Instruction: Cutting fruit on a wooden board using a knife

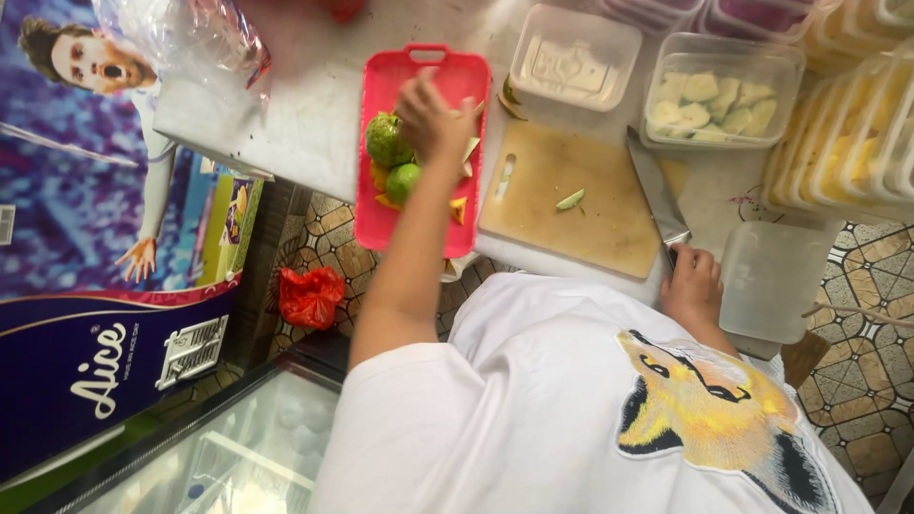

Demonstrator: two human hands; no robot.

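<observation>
My left hand (433, 119) reaches over a red plastic tray (381, 224) and rests among the fruit in it. Two green round fruits (392, 157) and some cut orange-yellow pieces lie next to the fingers; whether the fingers hold a piece is hidden. My right hand (692, 281) grips the handle of a large knife (657, 186), whose blade lies flat along the right edge of a wooden cutting board (552, 219). One small green slice (571, 199) sits on the board.
Behind the board stand an empty clear tub (574, 57) and a clear tub of pale cut fruit (724, 95). Stacked filled tubs (857, 133) line the right side, with a clear lid (771, 281) below them. A red bag (309, 295) lies on the tiled floor beside a glass-topped freezer (219, 447).
</observation>
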